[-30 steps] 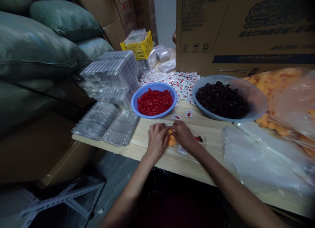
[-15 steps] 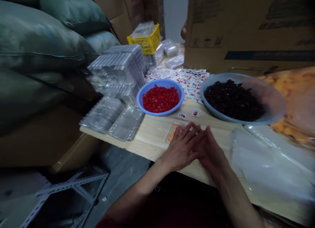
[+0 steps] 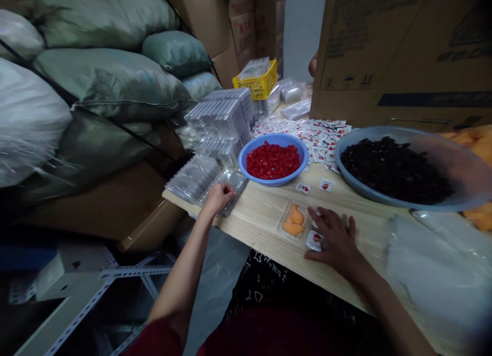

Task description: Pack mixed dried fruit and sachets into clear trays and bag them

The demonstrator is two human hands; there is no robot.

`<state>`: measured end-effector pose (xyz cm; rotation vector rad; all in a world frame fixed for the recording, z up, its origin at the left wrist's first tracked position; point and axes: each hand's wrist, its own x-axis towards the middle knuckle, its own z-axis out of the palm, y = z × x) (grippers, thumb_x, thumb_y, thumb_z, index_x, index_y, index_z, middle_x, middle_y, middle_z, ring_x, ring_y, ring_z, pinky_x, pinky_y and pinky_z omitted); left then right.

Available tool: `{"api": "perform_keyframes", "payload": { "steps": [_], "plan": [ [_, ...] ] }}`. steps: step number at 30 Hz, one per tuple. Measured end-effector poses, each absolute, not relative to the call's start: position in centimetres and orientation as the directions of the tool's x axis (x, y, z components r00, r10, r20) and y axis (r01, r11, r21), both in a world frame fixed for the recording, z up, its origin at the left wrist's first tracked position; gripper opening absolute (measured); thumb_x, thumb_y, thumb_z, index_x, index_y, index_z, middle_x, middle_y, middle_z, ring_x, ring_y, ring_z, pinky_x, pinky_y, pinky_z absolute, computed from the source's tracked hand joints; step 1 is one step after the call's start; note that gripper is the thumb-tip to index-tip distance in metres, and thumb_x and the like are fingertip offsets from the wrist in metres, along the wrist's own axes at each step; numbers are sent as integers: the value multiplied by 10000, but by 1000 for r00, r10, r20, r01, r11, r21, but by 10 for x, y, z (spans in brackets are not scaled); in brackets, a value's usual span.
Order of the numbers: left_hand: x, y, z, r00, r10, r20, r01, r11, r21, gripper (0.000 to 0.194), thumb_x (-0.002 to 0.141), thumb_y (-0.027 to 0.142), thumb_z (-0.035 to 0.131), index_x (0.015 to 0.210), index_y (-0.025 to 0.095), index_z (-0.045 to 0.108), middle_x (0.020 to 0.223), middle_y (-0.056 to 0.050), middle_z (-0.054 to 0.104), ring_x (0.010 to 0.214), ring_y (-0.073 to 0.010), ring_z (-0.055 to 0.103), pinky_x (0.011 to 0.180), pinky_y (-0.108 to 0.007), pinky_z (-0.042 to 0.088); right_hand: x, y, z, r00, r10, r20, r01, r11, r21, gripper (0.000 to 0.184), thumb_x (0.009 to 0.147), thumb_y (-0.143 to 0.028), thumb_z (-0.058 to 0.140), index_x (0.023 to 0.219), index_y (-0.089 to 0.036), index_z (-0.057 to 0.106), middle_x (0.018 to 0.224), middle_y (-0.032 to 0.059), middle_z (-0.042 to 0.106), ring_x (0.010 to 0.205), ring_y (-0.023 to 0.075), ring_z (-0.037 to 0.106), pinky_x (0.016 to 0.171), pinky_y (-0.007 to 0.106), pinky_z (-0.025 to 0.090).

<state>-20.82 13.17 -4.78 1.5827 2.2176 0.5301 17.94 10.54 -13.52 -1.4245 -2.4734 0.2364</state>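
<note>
Over the front stack of clear plastic trays (image 3: 235, 184), my left hand (image 3: 220, 198) has its fingers curled together; what they pinch, if anything, is hidden. My right hand (image 3: 336, 235) lies open on the right side of a small clear tray, its fingers spread and partly covering small printed packets (image 3: 314, 240). In the left part of that tray rest orange curved pieces (image 3: 294, 222). Two more printed packets (image 3: 326, 185) lie on the table behind it. A blue bowl of red pieces (image 3: 272, 160) stands between my hands, farther back.
A wide basin of dark pieces (image 3: 395, 169) stands at the right, by plastic sheets (image 3: 426, 258). Many packets (image 3: 319, 135) are spread behind the bowl. Tall tray stacks (image 3: 221, 120), a yellow crate (image 3: 265, 84), sacks (image 3: 115, 84) and a large carton (image 3: 384, 54) surround the table.
My hands were together over the small tray. My left hand has moved left to the tray stack, and my right hand has spread over the packets. The view has shifted left.
</note>
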Motion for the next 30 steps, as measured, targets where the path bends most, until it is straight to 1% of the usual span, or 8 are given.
{"api": "perform_keyframes", "payload": {
  "steps": [5, 9, 15, 20, 23, 26, 28, 30],
  "plan": [
    [-216, 140, -55, -282, 950, -137, 799, 311, 515, 244, 780, 364, 603, 720, 149, 702, 598, -3, 632, 586, -152, 548, 568, -260, 372, 192, 89, -137, -487, 849, 205, 803, 528, -276, 982, 645, -469, 791, 1522, -266, 398, 1542, 173, 398, 1395, 412, 375, 1118, 721, 75],
    [-216, 142, -56, -279, 950, -138, 826, 311, 470, 250, 811, 342, 567, 704, 152, 689, 589, -8, 620, 594, -158, 551, 571, -262, 366, 193, 82, -136, -479, 853, 209, 813, 520, -263, 959, 639, -417, 801, 1505, -251, 425, 1543, 170, 395, 1399, 413, 370, 1131, 712, 56],
    [-197, 141, -54, -244, 968, -61, 911, 250, 329, 136, 805, 208, 553, 722, 177, 656, 673, -45, 643, 699, -193, 582, 655, -289, 368, 192, 82, -135, -478, 853, 207, 817, 519, -252, 954, 647, -399, 807, 1508, -267, 418, 1569, 159, 372, 1430, 396, 341, 1151, 687, 20],
    [-195, 128, -44, -239, 970, 44, 933, 217, 288, 159, 893, 236, 477, 851, 180, 620, 770, -72, 650, 742, -214, 593, 689, -310, 389, 198, 79, -144, -478, 850, 221, 813, 523, -256, 966, 665, -447, 802, 1524, -277, 395, 1612, 145, 310, 1473, 403, 273, 1148, 692, -19],
    [-202, 118, -36, -256, 957, 139, 929, 203, 310, 177, 948, 280, 426, 947, 187, 577, 848, -76, 643, 788, -221, 601, 733, -322, 417, 201, 78, -148, -479, 850, 219, 805, 525, -277, 952, 705, -501, 773, 1540, -280, 371, 1626, 143, 286, 1491, 419, 231, 1137, 711, -19],
    [-207, 108, -23, -284, 931, 231, 918, 194, 345, 166, 975, 281, 385, 974, 193, 525, 894, -81, 615, 820, -221, 592, 767, -332, 429, 200, 77, -140, -463, 857, 224, 789, 514, -336, 876, 765, -491, 740, 1533, -255, 393, 1630, 152, 273, 1504, 425, 193, 1142, 716, 2],
    [-206, 99, -8, -322, 888, 330, 894, 170, 414, 136, 981, 276, 386, 958, 202, 497, 877, -65, 579, 810, -211, 565, 773, -330, 423, 197, 76, -127, -432, 860, 273, 747, 510, -427, 740, 834, -474, 688, 1499, -256, 449, 1614, 146, 317, 1499, 411, 228, 1153, 712, 16],
    [-195, 86, 12, -385, 813, 438, 828, 94, 553, 126, 991, 303, 408, 939, 214, 480, 824, -30, 528, 768, -189, 519, 760, -315, 411, 189, 71, -108, -350, 878, 326, 653, 479, -587, 586, 892, -472, 636, 1435, -281, 528, 1558, 121, 428, 1462, 378, 337, 1175, 692, 71]
  ]
}}
